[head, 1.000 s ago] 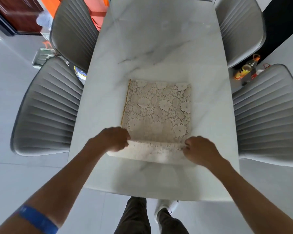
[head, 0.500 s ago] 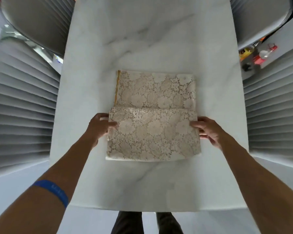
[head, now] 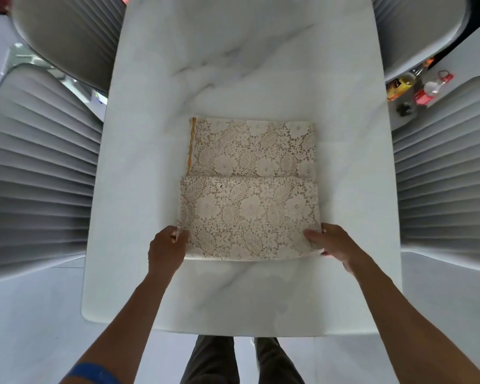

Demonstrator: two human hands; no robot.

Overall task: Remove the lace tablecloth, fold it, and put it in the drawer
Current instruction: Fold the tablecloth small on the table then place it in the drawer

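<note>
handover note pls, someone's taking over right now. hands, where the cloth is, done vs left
Left hand: grips the near left corner of the lace tablecloth, fingers curled round the edge.
Right hand: pinches the near right corner, thumb on top, fingers under.
Cloth: off its spread, folded to a small rectangle flat on the marble table. The near half is doubled over the far half; an orange edge strip shows at far left.
Done: cloth removed, several folds made.
Left: probably one more fold or a lift from this grip, then carry it to the drawer. No drawer is in view.
</note>
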